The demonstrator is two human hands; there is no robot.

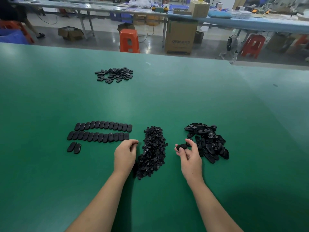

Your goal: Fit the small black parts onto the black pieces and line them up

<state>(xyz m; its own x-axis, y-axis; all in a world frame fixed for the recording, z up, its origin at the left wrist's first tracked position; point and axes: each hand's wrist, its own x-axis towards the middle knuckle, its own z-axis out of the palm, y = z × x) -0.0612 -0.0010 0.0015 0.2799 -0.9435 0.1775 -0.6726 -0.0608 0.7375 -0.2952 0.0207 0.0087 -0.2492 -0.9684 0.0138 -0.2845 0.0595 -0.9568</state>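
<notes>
A heap of small black parts [153, 151] lies in front of me on the green table [167, 97]. To its right is a pile of oval black pieces [207, 141]. My right hand [189, 155] pinches one oval black piece [182, 146] between thumb and fingers, just left of that pile. My left hand [125, 154] hovers at the left edge of the small-parts heap with fingers curled; whether it holds a part is hidden. Left of it, oval pieces lie lined up in two long rows [100, 132], with two more [74, 147] starting a third row.
Another loose pile of black pieces [114, 74] sits farther back on the table. Beyond the far table edge are an orange stool [129, 41], a tall cardboard box [181, 37], a fan [231, 45] and long workbenches.
</notes>
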